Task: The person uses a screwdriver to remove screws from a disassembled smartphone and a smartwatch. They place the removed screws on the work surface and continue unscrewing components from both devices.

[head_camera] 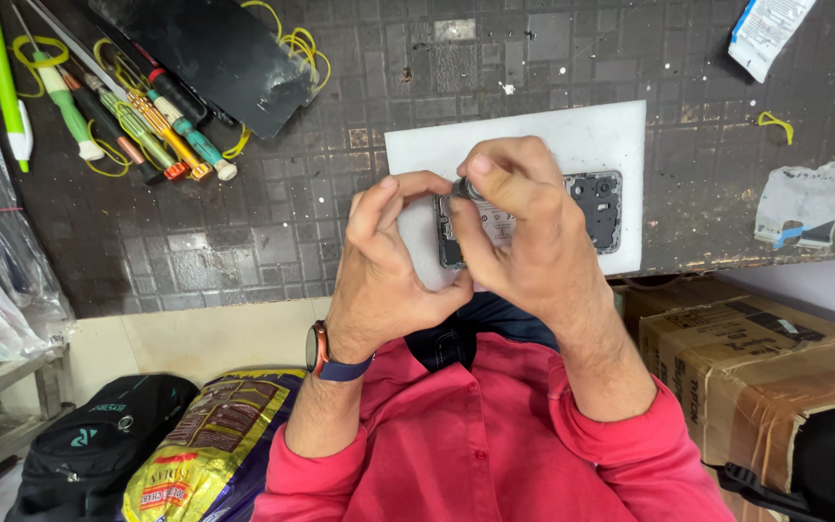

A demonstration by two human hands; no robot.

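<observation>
**Small round part pinched over an opened phone**

I see a small dark round part (467, 187) pinched between the fingertips of my right hand (524, 227), just above the near-left end of the opened phone (599, 208). It looks light, stiff and easy to drop, so I judge that a fingertip pinch at its rim is the only sensible hold. My left hand (384, 256) curls beside it, its fingertips close to the part; I cannot tell whether that grip actually clamps anything. The phone looks thin and fragile with its insides bared, best held by its edges. It lies on a white mat (553, 135) on the dark counter (340, 222). Screwdrivers (147, 126) lie far left.
</observation>
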